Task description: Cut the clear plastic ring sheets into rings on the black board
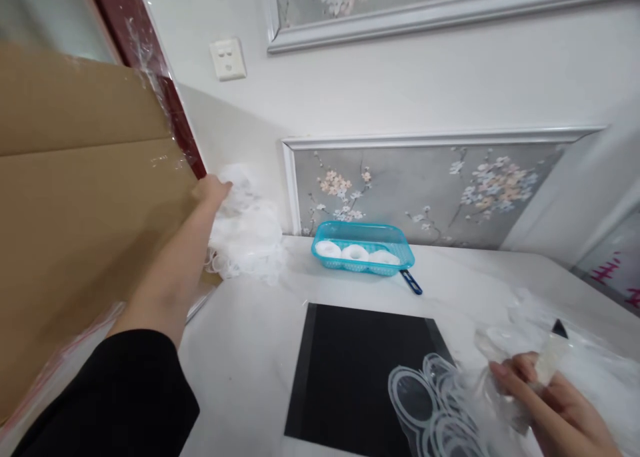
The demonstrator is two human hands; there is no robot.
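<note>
My left hand [214, 189] reaches out to the far left, its fingers closed at the top of a translucent white plastic bag [247, 227] that leans on the wall; the fingertips are partly hidden. White ring edges show at that bag's lower side. At the lower right, my right hand [555, 393] grips a crumpled clear plastic bag [493, 383]. A pale piece with a black tip [559, 329] sticks up from the same fingers; its kind is unclear. Beside this hand, several translucent flat rings [413, 397] lie over a black square mat [357, 370].
A blue plastic basket [320, 229] with white rings [356, 253] stands by the wall. A dark blue handled tool [411, 282] lies next to it on the white table [240, 363]. A large cardboard box [85, 223] borders the left side. More clear plastic [605, 377] lies at right.
</note>
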